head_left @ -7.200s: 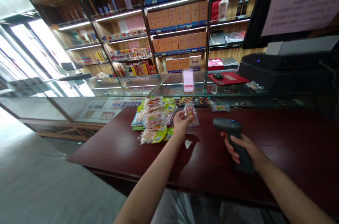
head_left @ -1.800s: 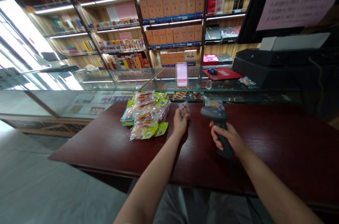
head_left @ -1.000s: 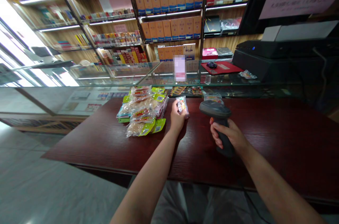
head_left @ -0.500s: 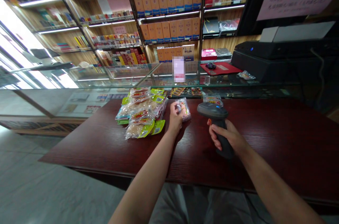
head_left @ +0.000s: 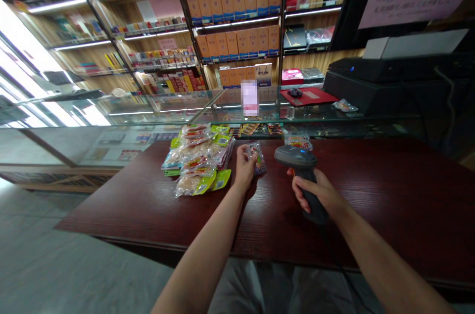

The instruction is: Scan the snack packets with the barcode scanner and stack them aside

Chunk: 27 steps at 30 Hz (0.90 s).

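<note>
My left hand [head_left: 245,166] is closed on a small clear plastic snack packet [head_left: 259,158] above the dark red-brown table. My right hand [head_left: 315,193] wraps round the handle of a grey barcode scanner [head_left: 297,156], a blue light glowing on its top. The scanner's head points left, towards the packet, with a gap between them. Left of my left hand lies a heap of clear and green snack packets [head_left: 200,160]. Behind the scanner, near the table's back edge, is another clear packet [head_left: 298,140], partly hidden by the scanner head.
A glass display counter [head_left: 208,106] runs along the table's far side, bearing a sign card [head_left: 250,99] and a red mat [head_left: 315,97] with a computer mouse [head_left: 295,92]. Black equipment [head_left: 386,81] stands at the right. The scanner's cable [head_left: 351,284] hangs over the front edge.
The packet in my left hand has tilted, and a different side of it shows. The scanner has shifted very slightly left and down.
</note>
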### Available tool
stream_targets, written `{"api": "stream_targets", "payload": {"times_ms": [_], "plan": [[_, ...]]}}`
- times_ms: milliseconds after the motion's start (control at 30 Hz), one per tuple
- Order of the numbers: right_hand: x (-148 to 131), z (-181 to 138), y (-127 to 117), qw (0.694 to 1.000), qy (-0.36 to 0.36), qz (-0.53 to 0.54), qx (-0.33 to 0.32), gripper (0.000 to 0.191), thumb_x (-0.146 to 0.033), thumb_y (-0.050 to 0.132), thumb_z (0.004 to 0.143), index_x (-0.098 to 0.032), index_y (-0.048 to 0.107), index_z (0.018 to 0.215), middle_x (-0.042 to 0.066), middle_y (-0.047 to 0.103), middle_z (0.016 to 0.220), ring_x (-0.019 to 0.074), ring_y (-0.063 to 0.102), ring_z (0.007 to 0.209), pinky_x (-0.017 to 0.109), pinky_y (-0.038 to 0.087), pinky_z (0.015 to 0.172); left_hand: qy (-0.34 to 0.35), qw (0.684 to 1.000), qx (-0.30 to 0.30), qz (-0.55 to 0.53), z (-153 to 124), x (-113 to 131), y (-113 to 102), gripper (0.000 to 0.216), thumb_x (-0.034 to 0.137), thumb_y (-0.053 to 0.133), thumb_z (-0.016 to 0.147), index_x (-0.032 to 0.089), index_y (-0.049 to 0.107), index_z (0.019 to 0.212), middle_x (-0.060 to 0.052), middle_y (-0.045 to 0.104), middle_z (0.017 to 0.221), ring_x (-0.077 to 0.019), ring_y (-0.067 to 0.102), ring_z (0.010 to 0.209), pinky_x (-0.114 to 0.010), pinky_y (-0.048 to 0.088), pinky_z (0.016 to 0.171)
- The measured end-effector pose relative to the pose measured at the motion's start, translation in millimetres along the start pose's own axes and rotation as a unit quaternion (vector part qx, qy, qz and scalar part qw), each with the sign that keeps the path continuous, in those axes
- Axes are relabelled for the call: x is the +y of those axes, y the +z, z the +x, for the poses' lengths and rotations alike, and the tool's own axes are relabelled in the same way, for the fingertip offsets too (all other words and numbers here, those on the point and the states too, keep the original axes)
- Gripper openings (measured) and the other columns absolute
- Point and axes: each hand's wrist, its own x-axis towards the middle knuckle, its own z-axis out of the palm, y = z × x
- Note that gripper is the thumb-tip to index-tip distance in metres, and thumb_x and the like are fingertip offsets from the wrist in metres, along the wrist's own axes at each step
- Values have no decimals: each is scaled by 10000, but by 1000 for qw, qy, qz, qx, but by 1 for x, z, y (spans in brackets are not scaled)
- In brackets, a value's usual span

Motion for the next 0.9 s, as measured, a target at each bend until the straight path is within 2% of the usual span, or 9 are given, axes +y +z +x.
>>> {"api": "stream_targets", "payload": {"times_ms": [200, 333, 633, 900], "plan": [[2, 2, -1, 1000, 2, 6, -2, 297, -406, 713, 781, -203, 525, 886, -78, 572, 529, 85, 496, 320, 170, 388, 290, 15, 999, 17, 35, -1, 4, 2, 374, 300, 676, 719, 224, 444, 1002, -13, 536, 928, -130, 586, 754, -296, 571, 614], [2, 3, -1, 1000, 8, 3, 1, 297, -413, 719, 772, -203, 531, 864, -82, 558, 517, 88, 492, 314, 176, 386, 279, 23, 998, 27, 52, 0, 2, 2, 359, 254, 662, 714, 221, 463, 1012, -26, 539, 925, -139, 571, 784, -274, 567, 600], [5, 5, 0, 1000, 17, -2, 13, 315, -419, 734, 759, -203, 522, 847, -88, 558, 509, 78, 488, 316, 162, 397, 277, 51, 994, 9, 95, -2, 7, 2, 307, 194, 634, 704, 209, 491, 976, -27, 544, 866, -138, 557, 759, -236, 522, 591], [9, 8, 0, 1000, 11, -13, 15, 317, -437, 726, 766, -202, 523, 830, -87, 549, 506, 83, 484, 305, 170, 390, 266, 72, 987, -43, 135, -8, 9, 12, 363, 197, 668, 667, 206, 512, 995, -17, 587, 925, -149, 569, 827, -246, 485, 691]]}}
